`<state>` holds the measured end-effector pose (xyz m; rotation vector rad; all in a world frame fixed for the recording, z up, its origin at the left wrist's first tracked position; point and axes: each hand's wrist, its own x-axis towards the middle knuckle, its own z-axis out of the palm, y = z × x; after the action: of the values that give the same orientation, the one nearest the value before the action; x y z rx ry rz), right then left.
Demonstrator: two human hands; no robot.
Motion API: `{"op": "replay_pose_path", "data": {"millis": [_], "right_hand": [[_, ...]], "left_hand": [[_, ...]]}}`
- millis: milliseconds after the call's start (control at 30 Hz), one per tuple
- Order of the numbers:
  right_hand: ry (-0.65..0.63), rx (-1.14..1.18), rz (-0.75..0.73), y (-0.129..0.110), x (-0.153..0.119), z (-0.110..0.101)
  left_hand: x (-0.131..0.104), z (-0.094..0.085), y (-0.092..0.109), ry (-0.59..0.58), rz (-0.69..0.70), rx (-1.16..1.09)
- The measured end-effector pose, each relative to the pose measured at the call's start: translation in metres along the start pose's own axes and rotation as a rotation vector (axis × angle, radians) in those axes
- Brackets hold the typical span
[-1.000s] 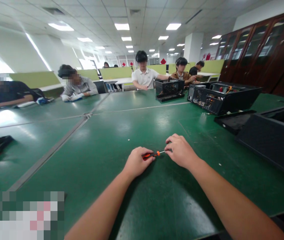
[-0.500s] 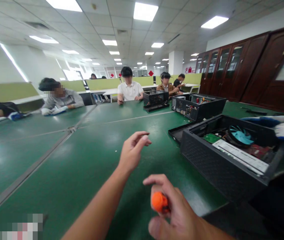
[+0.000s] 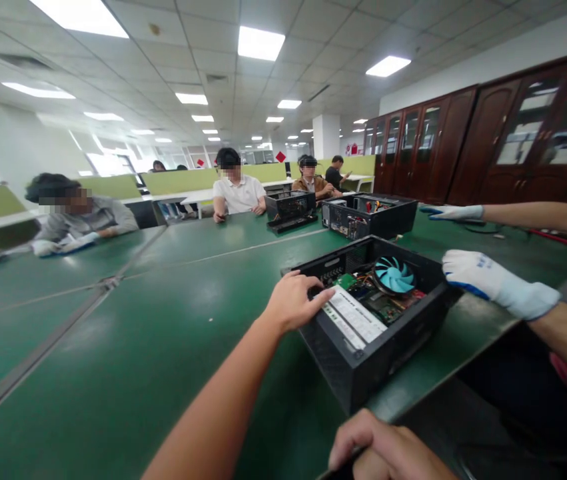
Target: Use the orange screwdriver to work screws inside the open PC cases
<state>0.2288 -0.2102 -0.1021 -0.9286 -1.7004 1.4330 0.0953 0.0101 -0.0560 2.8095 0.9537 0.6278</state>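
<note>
On the green table lies an open black computer case (image 3: 333, 367) with a blue fan (image 3: 394, 275), a green board and a white labelled panel (image 3: 353, 317) inside. My left hand (image 3: 296, 300) grips the near left corner of its rim, fingers over the edge and thumb toward the white panel. Below the case, at the bottom edge of the view, my right hand (image 3: 386, 443) is closed; what it holds, if anything, is hidden.
A co-worker's gloved hand (image 3: 473, 273) touches the case's right side; the other glove (image 3: 453, 212) rests behind it. Two more black cases (image 3: 370, 217), (image 3: 290, 208) stand farther back. Several people sit around the green table (image 3: 163, 347).
The case has moved left and turned, and my left hand has taken hold of it. My right hand has gone lower; the orange-ended object in it no longer shows. More of the co-worker's arms shows.
</note>
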Motion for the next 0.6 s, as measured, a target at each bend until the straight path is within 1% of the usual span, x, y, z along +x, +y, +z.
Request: {"op": "replay_pose_path", "data": {"millis": [67, 100, 200, 233, 300, 333, 400, 433, 467, 500, 533, 567, 600], "right_hand": [[0.032, 0.067, -0.032, 0.0, 0.001, 0.001], [0.068, 0.095, -0.053, 0.0, 0.001, 0.001], [0.169, 0.146, -0.12, 0.003, 0.0, -0.002], [0.184, 0.148, -0.165, 0.003, -0.001, -0.004], [0.236, 0.108, -0.241, 0.003, -0.003, -0.011], [0.291, 0.07, -0.272, 0.002, -0.003, -0.016], [0.457, -0.006, -0.319, -0.003, 0.0, -0.032], [0.555, -0.024, -0.335, -0.006, 0.005, -0.042], [0.652, -0.023, -0.361, -0.011, 0.012, -0.054], [0.748, -0.009, -0.399, -0.015, 0.021, -0.068], [0.838, 0.016, -0.432, -0.02, 0.034, -0.083], [0.925, 0.053, -0.457, -0.024, 0.049, -0.099], [0.971, 0.102, -0.482, -0.028, 0.067, -0.115]], "left_hand": [[-0.025, -0.02, -0.031, 0.007, -0.036, -0.047], [-0.038, -0.031, -0.048, 0.012, -0.053, -0.086], [-0.074, -0.065, -0.098, -0.012, -0.121, -0.224], [-0.083, -0.077, -0.112, -0.025, -0.156, -0.261], [-0.095, -0.1, -0.132, -0.056, -0.267, -0.298], [-0.097, -0.111, -0.138, -0.082, -0.342, -0.284], [-0.09, -0.127, -0.139, -0.165, -0.485, -0.18], [-0.083, -0.131, -0.135, -0.219, -0.532, -0.091], [-0.072, -0.133, -0.128, -0.276, -0.546, 0.008], [-0.06, -0.13, -0.119, -0.327, -0.523, 0.104], [-0.046, -0.124, -0.109, -0.371, -0.473, 0.191], [-0.032, -0.115, -0.098, -0.409, -0.392, 0.25], [-0.018, -0.103, -0.087, -0.432, -0.306, 0.298]]}}
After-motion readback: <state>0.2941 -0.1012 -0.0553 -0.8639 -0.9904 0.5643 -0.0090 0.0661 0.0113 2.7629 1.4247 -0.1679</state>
